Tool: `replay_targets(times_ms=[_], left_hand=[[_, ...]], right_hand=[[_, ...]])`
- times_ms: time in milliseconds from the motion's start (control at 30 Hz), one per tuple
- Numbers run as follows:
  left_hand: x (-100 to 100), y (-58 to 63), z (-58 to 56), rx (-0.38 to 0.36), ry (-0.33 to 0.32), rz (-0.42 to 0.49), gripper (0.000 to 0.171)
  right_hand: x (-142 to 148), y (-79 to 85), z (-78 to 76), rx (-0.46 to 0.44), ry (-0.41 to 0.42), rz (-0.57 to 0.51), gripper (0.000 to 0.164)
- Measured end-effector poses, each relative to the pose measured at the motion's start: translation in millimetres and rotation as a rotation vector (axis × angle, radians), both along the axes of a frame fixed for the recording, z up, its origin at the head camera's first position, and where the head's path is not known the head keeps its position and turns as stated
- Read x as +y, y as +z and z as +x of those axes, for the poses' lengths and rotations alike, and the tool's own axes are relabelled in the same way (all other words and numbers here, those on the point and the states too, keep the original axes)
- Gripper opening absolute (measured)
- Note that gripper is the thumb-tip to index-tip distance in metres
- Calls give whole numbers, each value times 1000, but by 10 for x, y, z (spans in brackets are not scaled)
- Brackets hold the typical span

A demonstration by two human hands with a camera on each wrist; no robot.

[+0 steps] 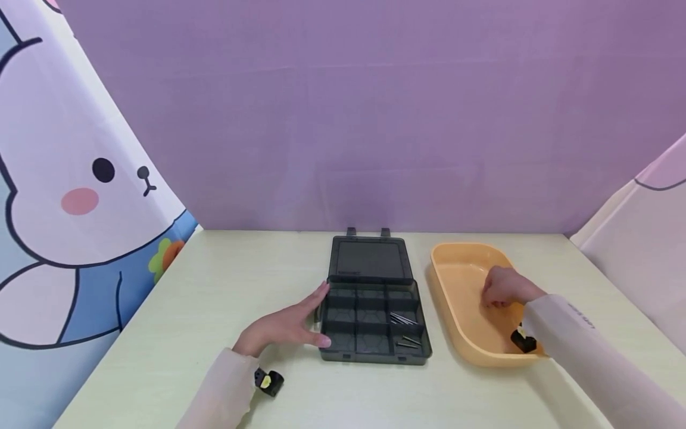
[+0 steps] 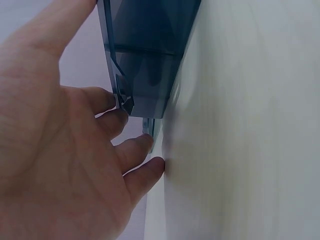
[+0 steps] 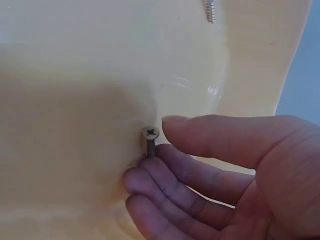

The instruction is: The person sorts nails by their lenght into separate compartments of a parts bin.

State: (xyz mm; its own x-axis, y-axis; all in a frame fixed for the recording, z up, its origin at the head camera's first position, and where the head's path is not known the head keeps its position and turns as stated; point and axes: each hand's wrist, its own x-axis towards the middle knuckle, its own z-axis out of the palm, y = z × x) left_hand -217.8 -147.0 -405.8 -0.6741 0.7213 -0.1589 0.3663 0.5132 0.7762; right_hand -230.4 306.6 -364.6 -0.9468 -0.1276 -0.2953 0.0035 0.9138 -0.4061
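The dark translucent compartment box [image 1: 356, 328] lies with its lid [image 1: 370, 259] folded back. My left hand [image 1: 286, 325] is spread along its left side, thumb at the front left corner; the left wrist view has the fingertips [image 2: 117, 122] right at the box wall [image 2: 150, 85]. Inside the yellow tray [image 1: 463, 322] my right hand [image 1: 506, 287] reaches down with bent fingers. A cross-head screw [image 3: 150, 134] is at its fingertips, the thumb slightly apart from it. Farther up that view a threaded metal piece [image 3: 210, 12] shows partly.
Several thin metal rods [image 1: 403, 319] lie in the box's middle right compartment, and shorter metal pieces [image 1: 409, 342] in the front right one. A purple cloth [image 1: 343, 119] hangs behind the pale table [image 1: 257, 262].
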Motion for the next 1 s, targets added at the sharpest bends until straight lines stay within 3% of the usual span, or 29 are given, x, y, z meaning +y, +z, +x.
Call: replay_targets(times_ms=[367, 533, 833, 1000], left_hand=[[-4, -2, -3, 5, -1, -2, 113], [-4, -9, -10, 12, -5, -2, 113], [-3, -14, -13, -1, -5, 11, 113], [-2, -10, -7, -5, 3, 7, 114]], right_hand=[[-26, -47, -33, 104, 47, 37, 2], [-41, -70, -66, 129, 90, 30, 9], [-44, -87, -99, 108, 93, -56, 14], [-19, -34, -127, 48, 75, -131, 20]])
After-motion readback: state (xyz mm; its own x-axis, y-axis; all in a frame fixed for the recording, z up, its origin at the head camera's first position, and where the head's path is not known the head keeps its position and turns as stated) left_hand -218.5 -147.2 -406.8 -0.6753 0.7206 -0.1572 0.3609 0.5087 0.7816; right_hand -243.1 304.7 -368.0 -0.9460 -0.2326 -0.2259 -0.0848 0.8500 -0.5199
